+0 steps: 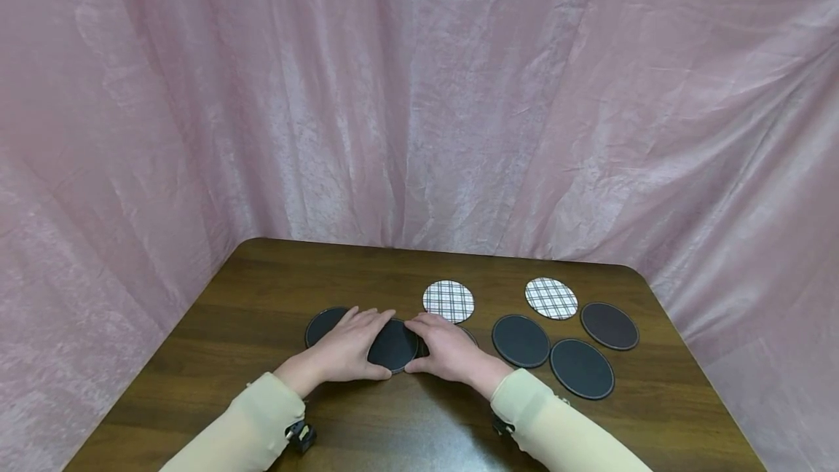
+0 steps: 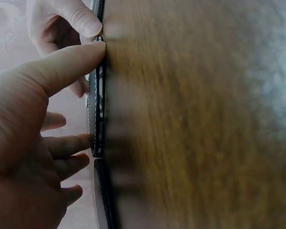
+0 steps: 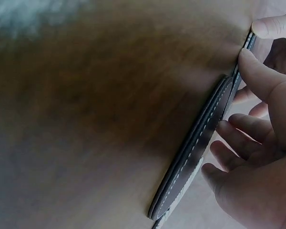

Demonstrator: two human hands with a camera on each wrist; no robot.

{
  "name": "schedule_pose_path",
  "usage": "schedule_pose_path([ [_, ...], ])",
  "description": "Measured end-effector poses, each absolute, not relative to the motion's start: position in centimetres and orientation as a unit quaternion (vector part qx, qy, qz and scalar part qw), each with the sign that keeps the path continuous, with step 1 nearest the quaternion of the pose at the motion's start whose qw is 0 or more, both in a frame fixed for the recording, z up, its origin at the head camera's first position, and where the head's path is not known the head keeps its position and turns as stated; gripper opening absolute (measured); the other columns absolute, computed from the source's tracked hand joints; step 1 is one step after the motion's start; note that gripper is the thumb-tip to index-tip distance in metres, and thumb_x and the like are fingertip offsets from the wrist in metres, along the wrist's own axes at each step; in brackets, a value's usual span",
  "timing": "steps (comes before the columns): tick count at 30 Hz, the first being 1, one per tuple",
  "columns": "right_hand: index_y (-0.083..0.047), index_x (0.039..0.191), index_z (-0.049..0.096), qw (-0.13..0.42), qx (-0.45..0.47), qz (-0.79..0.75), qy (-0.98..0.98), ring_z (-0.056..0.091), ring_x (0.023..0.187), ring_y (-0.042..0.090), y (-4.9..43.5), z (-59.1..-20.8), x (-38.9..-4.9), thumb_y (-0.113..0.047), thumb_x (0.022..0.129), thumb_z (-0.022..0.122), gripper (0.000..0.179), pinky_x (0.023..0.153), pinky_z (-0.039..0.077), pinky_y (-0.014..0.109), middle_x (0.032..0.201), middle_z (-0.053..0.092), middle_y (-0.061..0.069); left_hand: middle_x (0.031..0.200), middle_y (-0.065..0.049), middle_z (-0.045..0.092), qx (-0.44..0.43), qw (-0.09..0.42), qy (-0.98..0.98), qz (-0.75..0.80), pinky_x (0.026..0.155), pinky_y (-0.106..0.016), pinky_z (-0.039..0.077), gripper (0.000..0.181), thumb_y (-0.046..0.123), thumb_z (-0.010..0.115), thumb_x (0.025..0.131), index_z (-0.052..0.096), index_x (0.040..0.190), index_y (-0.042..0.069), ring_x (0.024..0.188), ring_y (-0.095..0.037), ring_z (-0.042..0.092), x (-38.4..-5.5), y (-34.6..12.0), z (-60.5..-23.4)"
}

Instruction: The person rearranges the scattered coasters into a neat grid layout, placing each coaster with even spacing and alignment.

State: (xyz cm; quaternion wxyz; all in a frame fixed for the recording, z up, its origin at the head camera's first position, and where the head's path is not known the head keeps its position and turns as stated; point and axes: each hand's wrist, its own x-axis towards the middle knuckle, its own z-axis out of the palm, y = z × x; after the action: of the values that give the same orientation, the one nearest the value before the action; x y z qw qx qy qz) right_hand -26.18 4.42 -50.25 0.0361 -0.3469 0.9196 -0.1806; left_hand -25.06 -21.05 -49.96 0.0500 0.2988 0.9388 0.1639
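Both hands frame a round black coaster (image 1: 393,346) near the middle of the table. My left hand (image 1: 347,352) holds its left side, thumb at the near edge and fingers toward the far edge. From the other side my right hand (image 1: 451,352) holds it likewise, the two thumbs close together. Seen edge-on in the left wrist view, the coaster stack (image 2: 99,100) has dark outer layers with a white-and-black patterned strip between. Another dark coaster (image 1: 323,326) lies partly under my left hand's outline. A brown coaster with white stitching (image 3: 193,150) sits below my right fingers.
A plaid coaster (image 1: 448,301) lies beyond my right hand, and a second plaid coaster (image 1: 551,298) farther right. Two black coasters (image 1: 521,341) and a dark brown coaster (image 1: 609,325) lie to the right on the wooden table (image 1: 262,290). Pink curtains (image 1: 419,130) hang behind.
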Motion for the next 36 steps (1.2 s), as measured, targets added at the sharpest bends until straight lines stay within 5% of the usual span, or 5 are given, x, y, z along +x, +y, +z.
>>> schedule_pose_path([
  [36, -0.004, 0.155, 0.062, 0.058, -0.337, -0.215, 0.915, 0.053, 0.149, 0.036, 6.0, -49.6, -26.3, -0.033, 0.092, 0.094, 0.076, 0.118, 0.047, 0.056, 0.156, 0.06, 0.018, 0.171, -0.015, 0.044, 0.307, 0.069, 0.929, 0.195, 0.129, -0.072, 0.017, 0.107, 0.05, 0.093, 0.09, 0.038, 0.17, 0.004, 0.161, -0.047, 0.032, -25.0, -21.2, -49.6],
])
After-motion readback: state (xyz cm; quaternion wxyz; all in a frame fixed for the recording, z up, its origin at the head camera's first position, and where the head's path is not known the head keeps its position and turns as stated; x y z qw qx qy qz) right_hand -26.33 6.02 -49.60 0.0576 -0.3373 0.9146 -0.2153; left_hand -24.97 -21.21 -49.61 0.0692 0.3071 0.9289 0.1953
